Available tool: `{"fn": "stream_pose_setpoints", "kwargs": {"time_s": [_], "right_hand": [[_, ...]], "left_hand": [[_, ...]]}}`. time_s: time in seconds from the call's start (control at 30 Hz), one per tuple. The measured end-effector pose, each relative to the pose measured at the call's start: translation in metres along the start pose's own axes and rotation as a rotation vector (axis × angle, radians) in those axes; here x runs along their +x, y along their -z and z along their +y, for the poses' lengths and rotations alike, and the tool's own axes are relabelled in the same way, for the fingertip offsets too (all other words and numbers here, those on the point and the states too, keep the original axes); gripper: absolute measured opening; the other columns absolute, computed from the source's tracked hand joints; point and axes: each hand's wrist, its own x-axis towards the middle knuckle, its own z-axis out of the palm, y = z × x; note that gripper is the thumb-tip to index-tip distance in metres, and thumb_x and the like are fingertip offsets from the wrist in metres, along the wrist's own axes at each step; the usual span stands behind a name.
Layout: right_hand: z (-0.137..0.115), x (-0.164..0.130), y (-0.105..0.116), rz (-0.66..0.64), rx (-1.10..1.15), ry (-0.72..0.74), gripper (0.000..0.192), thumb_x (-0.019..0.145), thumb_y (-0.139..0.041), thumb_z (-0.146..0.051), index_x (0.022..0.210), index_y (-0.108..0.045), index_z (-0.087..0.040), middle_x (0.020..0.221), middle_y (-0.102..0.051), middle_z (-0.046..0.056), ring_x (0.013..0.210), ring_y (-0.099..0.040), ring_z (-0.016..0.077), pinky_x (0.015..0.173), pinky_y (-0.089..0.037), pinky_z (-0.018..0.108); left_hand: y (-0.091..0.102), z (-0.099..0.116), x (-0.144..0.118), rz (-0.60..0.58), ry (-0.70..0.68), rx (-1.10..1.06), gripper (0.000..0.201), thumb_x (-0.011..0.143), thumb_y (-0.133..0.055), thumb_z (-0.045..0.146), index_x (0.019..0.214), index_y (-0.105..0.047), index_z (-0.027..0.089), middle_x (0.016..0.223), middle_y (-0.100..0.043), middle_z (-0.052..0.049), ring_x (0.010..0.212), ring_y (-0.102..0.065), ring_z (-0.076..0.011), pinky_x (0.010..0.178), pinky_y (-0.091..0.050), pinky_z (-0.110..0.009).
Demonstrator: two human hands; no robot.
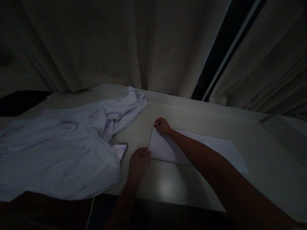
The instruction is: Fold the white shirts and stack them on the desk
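White paper, thin and flat, lies on the pale table in front of me, and both my hands are on its left end. It looks smooth and matte, with crisp straight edges; the left end comes to an angled shape, its edge slanting from the far corner down toward me. The sheet's long axis runs left to right across the table, a little tilted, with the far end trailing off to my right under my forearm.

My right hand rests on the far left corner of the sheet, fingers curled down and pressing there; whether it pinches the paper or only presses it I cannot tell in this dim light. My left hand sits at the near left corner, knuckles up, fingertips touching the edge of the sheet; it looks loosely closed, but I cannot tell if it grips the paper.

To my left a pale lilac shirt lies spread and rumpled, soft cloth with deep folds, bunched into a heap at its far end. It lies close beside my left hand. The table has a faint wood grain and a dull sheen near me. Heavy curtains hang in long folds behind.
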Motion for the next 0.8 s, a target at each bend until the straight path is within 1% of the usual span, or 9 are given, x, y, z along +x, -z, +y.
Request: {"fn": "stream_pose_setpoints", "kwargs": {"time_s": [0.1,0.2,0.3,0.43,0.53,0.6,0.67,0.7,0.8], "right_hand": [[0.002,0.000,-0.001,0.017,0.006,-0.044,0.019,0.075,-0.063,-0.018,0.094,-0.059,-0.018,0.075,-0.063,-0.001,0.066,-0.057,0.0119,0.063,-0.043,0.023],[0.003,-0.001,-0.005,0.040,0.016,-0.096,0.022,0.074,-0.062,-0.018,0.095,-0.057,-0.018,0.077,-0.062,-0.001,0.067,-0.057,0.0116,0.062,-0.042,0.023],[0.004,-0.005,-0.011,0.070,0.004,-0.108,0.021,0.075,-0.062,-0.018,0.095,-0.056,-0.018,0.080,-0.062,-0.001,0.071,-0.057,0.0120,0.065,-0.042,0.023],[-0.002,-0.011,-0.013,0.087,-0.061,-0.039,0.017,0.080,-0.061,-0.020,0.097,-0.058,-0.018,0.087,-0.065,0.002,0.079,-0.058,0.0135,0.074,-0.044,0.026],[-0.014,-0.022,-0.006,0.050,-0.132,0.081,0.024,0.087,-0.057,-0.024,0.110,-0.059,-0.016,0.104,-0.067,0.008,0.095,-0.060,0.0162,0.086,-0.044,0.030],[-0.022,-0.040,0.002,0.052,-0.206,0.208,0.032,0.093,-0.051,-0.027,0.121,-0.056,-0.014,0.122,-0.061,0.012,0.113,-0.055,0.0187,0.098,-0.040,0.033],[-0.026,-0.069,0.009,0.024,-0.298,0.346,0.037,0.098,-0.041,-0.028,0.131,-0.052,-0.014,0.136,-0.054,0.013,0.127,-0.046,0.0203,0.108,-0.032,0.037],[-0.026,-0.086,0.012,-0.017,-0.344,0.405,0.039,0.099,-0.038,-0.028,0.134,-0.050,-0.015,0.140,-0.051,0.013,0.131,-0.042,0.0208,0.111,-0.028,0.039],[-0.019,-0.136,0.019,-0.156,-0.464,0.496,0.045,0.100,-0.034,-0.029,0.141,-0.043,-0.015,0.147,-0.043,0.013,0.139,-0.033,0.0228,0.115,-0.021,0.043]], "left_hand": [[0.000,-0.006,0.004,0.023,0.006,-0.028,0.038,0.074,-0.062,0.036,0.104,-0.057,0.014,0.084,-0.071,-0.008,0.064,-0.067,-0.0163,0.058,-0.050,-0.027],[0.001,-0.007,0.005,0.089,0.002,0.136,0.035,0.073,-0.061,0.035,0.101,-0.057,0.014,0.079,-0.071,-0.007,0.061,-0.066,-0.0158,0.058,-0.048,-0.027],[0.001,-0.003,0.003,0.144,-0.070,0.330,0.027,0.076,-0.056,0.034,0.097,-0.059,0.017,0.077,-0.070,-0.005,0.063,-0.065,-0.0159,0.061,-0.045,-0.027],[0.000,0.003,-0.003,0.164,-0.181,0.506,0.028,0.079,-0.050,0.029,0.102,-0.062,0.021,0.078,-0.070,-0.003,0.069,-0.064,-0.0175,0.066,-0.043,-0.028],[-0.002,0.009,-0.008,0.166,-0.211,0.594,0.031,0.082,-0.046,0.028,0.106,-0.064,0.021,0.085,-0.069,-0.005,0.076,-0.064,-0.0196,0.071,-0.044,-0.030],[-0.005,0.012,-0.013,0.254,-0.284,0.664,0.032,0.086,-0.043,0.030,0.107,-0.064,0.019,0.097,-0.067,-0.010,0.087,-0.064,-0.0220,0.078,-0.046,-0.033],[-0.010,0.013,-0.016,0.343,-0.430,0.740,0.036,0.090,-0.039,0.032,0.112,-0.063,0.016,0.108,-0.064,-0.013,0.101,-0.060,-0.0241,0.089,-0.045,-0.036],[-0.013,0.012,-0.017,0.341,-0.524,0.781,0.038,0.092,-0.037,0.031,0.115,-0.062,0.015,0.113,-0.063,-0.014,0.108,-0.057,-0.0246,0.095,-0.043,-0.037],[-0.026,0.004,-0.017,0.180,-0.762,0.914,0.044,0.093,-0.032,0.022,0.130,-0.053,0.012,0.135,-0.054,-0.015,0.132,-0.042,-0.0250,0.109,-0.031,-0.041]]}}
